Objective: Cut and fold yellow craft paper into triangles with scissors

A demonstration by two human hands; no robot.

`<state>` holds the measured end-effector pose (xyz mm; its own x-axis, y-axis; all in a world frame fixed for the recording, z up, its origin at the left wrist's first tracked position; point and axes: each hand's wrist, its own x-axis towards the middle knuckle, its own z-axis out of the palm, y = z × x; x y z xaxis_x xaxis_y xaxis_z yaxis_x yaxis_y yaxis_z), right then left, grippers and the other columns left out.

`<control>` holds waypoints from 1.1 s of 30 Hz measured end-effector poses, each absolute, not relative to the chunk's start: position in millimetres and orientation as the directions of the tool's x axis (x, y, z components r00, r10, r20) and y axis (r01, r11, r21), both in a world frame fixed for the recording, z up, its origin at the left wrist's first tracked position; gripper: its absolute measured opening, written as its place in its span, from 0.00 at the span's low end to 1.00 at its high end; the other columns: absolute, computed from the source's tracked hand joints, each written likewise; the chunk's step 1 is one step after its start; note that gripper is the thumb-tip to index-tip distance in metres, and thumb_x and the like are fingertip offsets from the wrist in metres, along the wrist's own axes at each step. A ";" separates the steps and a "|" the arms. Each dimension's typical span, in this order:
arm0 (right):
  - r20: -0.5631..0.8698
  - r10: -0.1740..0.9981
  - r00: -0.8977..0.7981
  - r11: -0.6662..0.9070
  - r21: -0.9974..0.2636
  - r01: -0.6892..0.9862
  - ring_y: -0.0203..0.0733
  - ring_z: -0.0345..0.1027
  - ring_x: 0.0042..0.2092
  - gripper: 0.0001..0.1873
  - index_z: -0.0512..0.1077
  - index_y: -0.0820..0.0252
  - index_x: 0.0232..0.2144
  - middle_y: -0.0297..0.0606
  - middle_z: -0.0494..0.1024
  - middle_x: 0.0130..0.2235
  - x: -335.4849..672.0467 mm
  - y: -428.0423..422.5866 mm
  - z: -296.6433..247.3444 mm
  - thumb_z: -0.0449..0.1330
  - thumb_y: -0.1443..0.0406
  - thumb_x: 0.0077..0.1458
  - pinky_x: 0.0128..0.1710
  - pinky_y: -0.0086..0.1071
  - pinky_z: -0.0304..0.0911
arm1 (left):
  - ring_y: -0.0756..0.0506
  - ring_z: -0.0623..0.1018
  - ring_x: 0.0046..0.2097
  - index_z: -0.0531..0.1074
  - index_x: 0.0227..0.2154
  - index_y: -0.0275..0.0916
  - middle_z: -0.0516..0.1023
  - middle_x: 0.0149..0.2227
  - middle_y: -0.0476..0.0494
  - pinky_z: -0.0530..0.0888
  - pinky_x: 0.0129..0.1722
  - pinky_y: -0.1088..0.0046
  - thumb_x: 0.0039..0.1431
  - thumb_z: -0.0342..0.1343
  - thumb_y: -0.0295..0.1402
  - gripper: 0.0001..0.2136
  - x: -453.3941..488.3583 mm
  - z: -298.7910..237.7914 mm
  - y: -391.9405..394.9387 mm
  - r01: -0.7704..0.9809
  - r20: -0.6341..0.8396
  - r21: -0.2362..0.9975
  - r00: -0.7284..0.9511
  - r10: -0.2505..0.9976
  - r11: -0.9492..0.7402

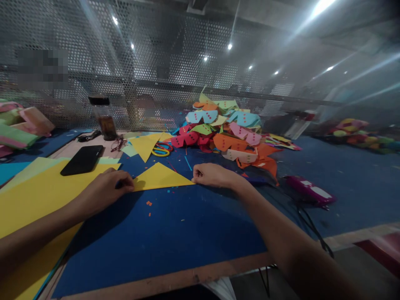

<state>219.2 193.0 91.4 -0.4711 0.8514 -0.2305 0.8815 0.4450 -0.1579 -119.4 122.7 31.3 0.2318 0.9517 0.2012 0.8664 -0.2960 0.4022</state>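
A yellow paper triangle [161,177] lies on the blue table covering, its long folded-looking edge towards me and its point away. My left hand [110,185] pinches the triangle's left corner, fingers curled. At the right corner, my right hand [208,175] is closed with its fingertips on the paper. Behind the triangle is another yellow paper piece [145,146], pointing towards me, beside scissors with red and yellow handles [162,149]. Large yellow sheets [31,196] are stacked under and left of my left forearm, with a black phone [83,160] on top.
A heap of colourful cut-paper shapes [234,143] with dotted marks stands at the back. To the right lies a purple device [309,191] with a black cord [315,231]. A lidded jar [104,118] stands back left. Paper scraps [149,203] dot the blue covering [171,241].
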 end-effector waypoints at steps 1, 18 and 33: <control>-0.232 0.851 -0.471 0.444 -0.162 0.881 0.40 0.71 0.37 0.07 0.74 0.59 0.35 0.39 0.81 0.38 219.0 192.7 91.8 0.59 0.61 0.57 0.29 0.29 0.52 | 0.41 0.76 0.38 0.79 0.32 0.44 0.82 0.33 0.46 0.68 0.37 0.68 0.59 0.56 0.43 0.10 -120.9 31.7 123.3 0.865 0.189 0.405 0.239 0.953 -0.297; -0.225 0.852 -0.473 0.446 -0.164 0.880 0.40 0.69 0.35 0.05 0.73 0.58 0.34 0.39 0.80 0.36 218.2 190.8 92.8 0.59 0.63 0.57 0.29 0.29 0.52 | 0.43 0.79 0.34 0.79 0.29 0.45 0.82 0.31 0.46 0.74 0.36 0.69 0.53 0.59 0.42 0.09 -142.6 45.3 134.9 0.770 0.057 0.543 0.364 0.930 -0.335; -0.147 0.844 -0.516 0.499 -0.142 0.855 0.40 0.71 0.36 0.07 0.74 0.58 0.36 0.38 0.81 0.39 215.8 190.8 88.2 0.58 0.67 0.53 0.30 0.29 0.52 | 0.43 0.78 0.38 0.78 0.32 0.43 0.80 0.34 0.45 0.72 0.39 0.69 0.57 0.50 0.31 0.11 -123.2 47.0 119.0 0.783 0.217 0.374 0.447 0.868 -0.497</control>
